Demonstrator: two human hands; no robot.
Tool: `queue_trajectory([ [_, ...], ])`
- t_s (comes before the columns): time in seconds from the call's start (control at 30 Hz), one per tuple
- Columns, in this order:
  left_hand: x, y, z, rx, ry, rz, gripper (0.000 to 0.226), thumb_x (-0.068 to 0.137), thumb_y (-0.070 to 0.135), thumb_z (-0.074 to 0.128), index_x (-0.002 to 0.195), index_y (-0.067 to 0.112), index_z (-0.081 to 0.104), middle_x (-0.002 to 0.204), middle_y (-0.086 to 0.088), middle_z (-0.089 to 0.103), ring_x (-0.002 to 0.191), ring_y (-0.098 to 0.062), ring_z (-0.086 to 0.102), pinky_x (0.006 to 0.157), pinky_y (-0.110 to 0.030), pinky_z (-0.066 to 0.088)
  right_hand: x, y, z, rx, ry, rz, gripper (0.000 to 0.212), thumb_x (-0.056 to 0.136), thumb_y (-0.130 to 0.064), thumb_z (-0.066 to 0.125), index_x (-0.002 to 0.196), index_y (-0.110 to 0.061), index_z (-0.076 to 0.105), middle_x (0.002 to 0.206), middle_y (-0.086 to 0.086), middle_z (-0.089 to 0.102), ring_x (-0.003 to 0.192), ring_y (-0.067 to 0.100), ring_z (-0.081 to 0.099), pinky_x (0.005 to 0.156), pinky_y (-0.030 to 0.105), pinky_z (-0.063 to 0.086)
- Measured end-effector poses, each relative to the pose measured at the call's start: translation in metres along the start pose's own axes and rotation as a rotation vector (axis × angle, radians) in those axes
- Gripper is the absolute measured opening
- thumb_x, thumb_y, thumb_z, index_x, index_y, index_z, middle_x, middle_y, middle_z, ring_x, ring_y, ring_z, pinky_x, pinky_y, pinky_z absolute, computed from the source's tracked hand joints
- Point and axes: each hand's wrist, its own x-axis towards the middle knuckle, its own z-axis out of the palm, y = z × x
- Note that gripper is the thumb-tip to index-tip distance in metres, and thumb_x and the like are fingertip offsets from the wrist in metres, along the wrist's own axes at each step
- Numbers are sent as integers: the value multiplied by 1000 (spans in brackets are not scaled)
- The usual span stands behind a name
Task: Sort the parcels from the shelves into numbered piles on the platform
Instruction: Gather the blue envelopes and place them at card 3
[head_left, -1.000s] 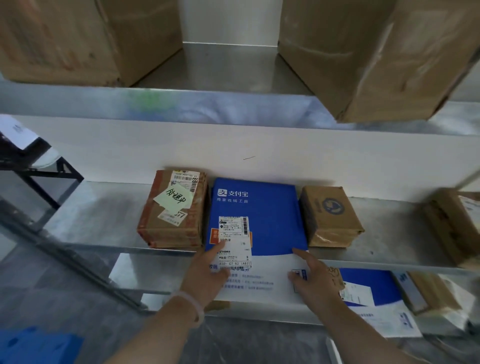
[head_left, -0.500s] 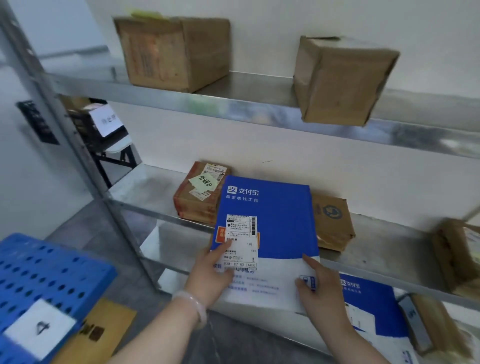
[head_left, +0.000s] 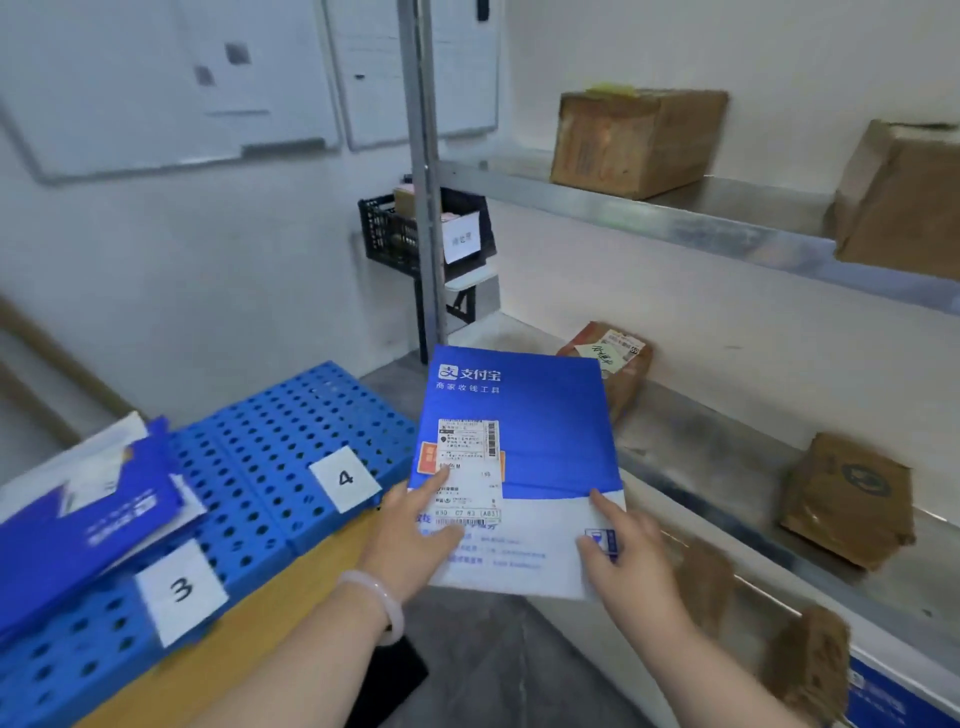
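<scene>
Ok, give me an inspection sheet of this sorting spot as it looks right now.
Surface: blue perforated platform, with card 3 and card 4 on it.
Job's things: blue mailer held in the air; pile of blue mailers by card 3; brown parcels on metal shelves.
Clutter: black crate with a paper label, behind the shelf post.
Hands: left hand and right hand both grip the mailer's lower edge.
Cables: nothing seen.
Surroundings: whiteboards on the wall.
</scene>
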Motion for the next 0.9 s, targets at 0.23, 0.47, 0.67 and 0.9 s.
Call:
queue_trajectory([
  [0.23,-28,-54,-102,-72,176,-107,61,88,22,67,137,43,38,126,6,38,103,4,47,77,-1,38,5,-76,92,-11,-218,-135,52,92,-26,61,140,-32,45,122,-4,39,101,4,47,86,18,35],
  [0.47,-48,-126,-240,-85,368,-250,63,87,19,68,141,36,41,124,4,39,107,-4,46,89,-17,39,-1,-176,232,-73,-419,-283,46,93,-30,58,136,-39,43,120,-6,41,90,0,44,76,19,35],
  [0.67,-50,-186,-339,-67,465,-347,62,90,18,65,142,36,37,122,5,35,113,-8,40,89,-18,33,0,-252,348,-84,-599,-345,49,97,-32,53,143,-36,38,136,-2,36,97,7,41,83,21,39],
  [0.9,-28,-249,-400,-61,495,-452,63,91,20,64,145,33,34,129,2,36,117,-9,37,93,-19,30,13,-301,442,-82,-698,-334,45,96,-27,56,139,-31,44,138,1,34,97,11,45,92,28,46],
])
